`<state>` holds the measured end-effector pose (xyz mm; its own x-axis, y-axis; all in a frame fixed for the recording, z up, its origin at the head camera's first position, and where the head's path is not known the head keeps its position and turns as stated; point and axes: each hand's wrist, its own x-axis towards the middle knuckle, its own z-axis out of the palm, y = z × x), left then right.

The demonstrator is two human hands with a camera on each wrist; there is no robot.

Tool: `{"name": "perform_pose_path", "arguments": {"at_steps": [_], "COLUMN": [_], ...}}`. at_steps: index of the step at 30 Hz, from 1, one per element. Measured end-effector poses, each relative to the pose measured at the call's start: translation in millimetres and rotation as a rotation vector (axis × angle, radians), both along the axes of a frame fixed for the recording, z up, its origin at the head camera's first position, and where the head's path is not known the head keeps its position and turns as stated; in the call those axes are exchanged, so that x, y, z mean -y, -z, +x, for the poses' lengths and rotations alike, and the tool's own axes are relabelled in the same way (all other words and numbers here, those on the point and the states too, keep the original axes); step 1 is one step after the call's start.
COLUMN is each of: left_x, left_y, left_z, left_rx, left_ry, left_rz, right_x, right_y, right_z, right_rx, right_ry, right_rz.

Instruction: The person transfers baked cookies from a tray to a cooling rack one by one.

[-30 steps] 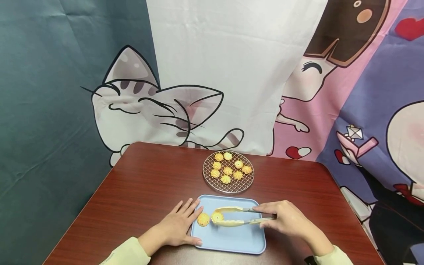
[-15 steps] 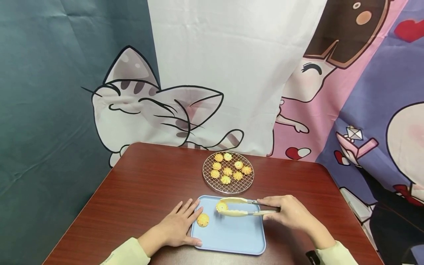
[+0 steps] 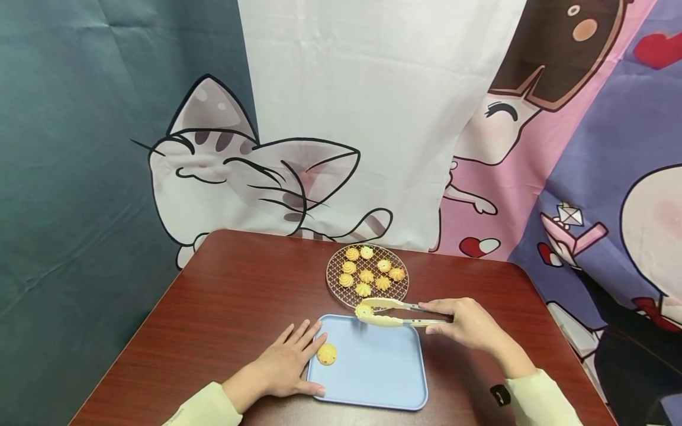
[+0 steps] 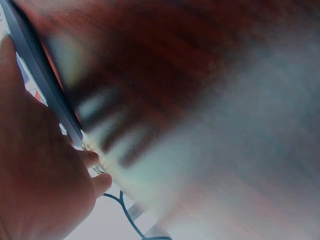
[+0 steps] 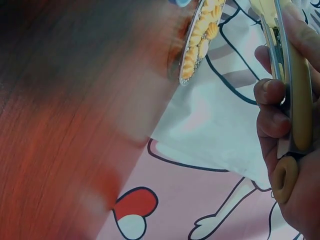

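In the head view my right hand (image 3: 462, 320) grips a pair of cream-tipped tongs (image 3: 386, 320). Between the tong tips is a piped yellow cookie (image 3: 364, 311), held over the far edge of the light blue tray (image 3: 373, 378) and close to the round wire rack's near rim. My left hand (image 3: 285, 361) lies with fingers spread on the tray's left edge. One flat round cookie (image 3: 327, 354) rests on the tray beside those fingers. The right wrist view shows fingers curled round the tongs' handle (image 5: 301, 100); the left wrist view shows the left hand (image 4: 45, 165) at the tray's edge.
Behind the tray stands a round wire rack (image 3: 394, 294) bearing several piped cookies (image 3: 366, 276). Both sit on a dark red-brown wooden table (image 3: 240, 284). A printed cartoon curtain (image 3: 383, 118) hangs behind the table's far edge.
My right hand has carried the tongs and the piped cookie away from me, from mid-tray to the tray's far edge. The left hand and the flat cookie have stayed in place.
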<state>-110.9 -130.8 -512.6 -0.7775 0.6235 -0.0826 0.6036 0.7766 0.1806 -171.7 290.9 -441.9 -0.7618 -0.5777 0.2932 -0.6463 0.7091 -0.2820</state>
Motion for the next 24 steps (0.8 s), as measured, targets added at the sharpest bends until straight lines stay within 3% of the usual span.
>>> {"name": "perform_pose_path", "arguments": {"at_steps": [6,14,24], "left_x": [0.7,0.1,0.2], "left_y": [6.5,0.8,2.5], "left_z": [-0.5,0.0,0.5], "left_rx": [-0.040,-0.006,-0.004], "left_ry": [0.014,0.012,0.009], "left_rz": [0.022,0.015,0.018], "right_x": [-4,-6,-8], "right_y": [0.5,3.9,7.1], "right_z": [-11.8,-24.3,-41.7], "right_rx": [0.023,0.047,0.064], "right_ry": [0.045,0.079,0.123], "right_rz": [0.003,-0.009,-0.021]}}
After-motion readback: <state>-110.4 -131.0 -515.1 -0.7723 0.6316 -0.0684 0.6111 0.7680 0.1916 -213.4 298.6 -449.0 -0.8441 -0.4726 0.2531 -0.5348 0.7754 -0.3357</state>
